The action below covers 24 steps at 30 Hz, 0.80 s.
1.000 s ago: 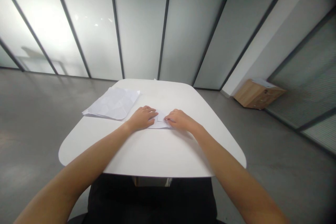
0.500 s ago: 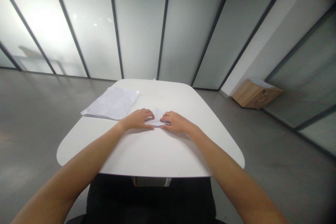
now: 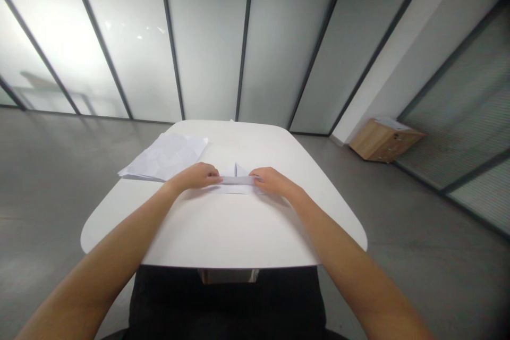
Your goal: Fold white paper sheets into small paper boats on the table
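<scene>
A folded sheet of white paper (image 3: 238,180) lies on the table in front of me, with a pointed flap standing at its far side and a strip of it lifted along the near side. At the strip's left end, my left hand (image 3: 202,175) is closed on the paper between thumb and fingers. My right hand (image 3: 270,179) pinches the same strip at its right end. The fingertips of both hands are partly hidden behind the paper and thumbs.
A pile of creased white paper sheets (image 3: 167,156) rests on the left side of the white table (image 3: 223,231). Frosted glass panels (image 3: 207,37) stand beyond the table. To the far right, a wooden cabinet (image 3: 380,141) is on the floor.
My hands have moved apart toward the ends of the paper. Its near strip is now raised between them, and the camera view has shifted slightly.
</scene>
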Tool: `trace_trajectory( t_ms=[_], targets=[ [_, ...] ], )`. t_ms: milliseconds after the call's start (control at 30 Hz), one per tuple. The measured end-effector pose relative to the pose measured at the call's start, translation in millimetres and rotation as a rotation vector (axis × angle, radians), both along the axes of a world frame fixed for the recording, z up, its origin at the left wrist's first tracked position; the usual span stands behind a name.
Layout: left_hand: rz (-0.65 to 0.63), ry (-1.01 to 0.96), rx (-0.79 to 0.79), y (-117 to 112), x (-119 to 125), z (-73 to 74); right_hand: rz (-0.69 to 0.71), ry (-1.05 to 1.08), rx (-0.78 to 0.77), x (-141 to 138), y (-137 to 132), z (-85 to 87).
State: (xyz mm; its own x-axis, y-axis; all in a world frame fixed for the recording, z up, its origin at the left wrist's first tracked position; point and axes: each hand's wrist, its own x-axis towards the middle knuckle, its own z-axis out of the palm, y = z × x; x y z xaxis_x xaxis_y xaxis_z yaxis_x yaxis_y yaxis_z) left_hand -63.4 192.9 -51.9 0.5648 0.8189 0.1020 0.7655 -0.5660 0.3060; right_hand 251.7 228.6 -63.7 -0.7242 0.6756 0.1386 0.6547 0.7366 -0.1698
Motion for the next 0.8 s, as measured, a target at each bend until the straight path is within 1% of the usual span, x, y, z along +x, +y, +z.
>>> trace_trajectory(
  t_ms=[133,200,400,533,700,800],
  targets=[
    [0.029,0.013,0.09,0,2,-3.3,-0.075,0.027,0.0,0,-1,1.2],
    [0.03,0.025,0.121,-1,5,-5.7,-0.085,0.023,0.01,-1,-3,1.8],
    [0.034,0.043,0.152,-3,21,-11.4,-0.082,0.036,0.018,-10,-8,2.5],
    [0.082,0.024,0.162,-1,28,-15.0,-0.125,0.041,0.026,-20,-11,0.5],
    [0.163,0.019,0.192,3,28,-17.9,-0.183,0.039,0.043,-27,-8,-4.6],
    [0.179,0.011,0.212,5,25,-20.1,-0.171,0.058,0.051,-27,-5,-8.7]
  ],
)
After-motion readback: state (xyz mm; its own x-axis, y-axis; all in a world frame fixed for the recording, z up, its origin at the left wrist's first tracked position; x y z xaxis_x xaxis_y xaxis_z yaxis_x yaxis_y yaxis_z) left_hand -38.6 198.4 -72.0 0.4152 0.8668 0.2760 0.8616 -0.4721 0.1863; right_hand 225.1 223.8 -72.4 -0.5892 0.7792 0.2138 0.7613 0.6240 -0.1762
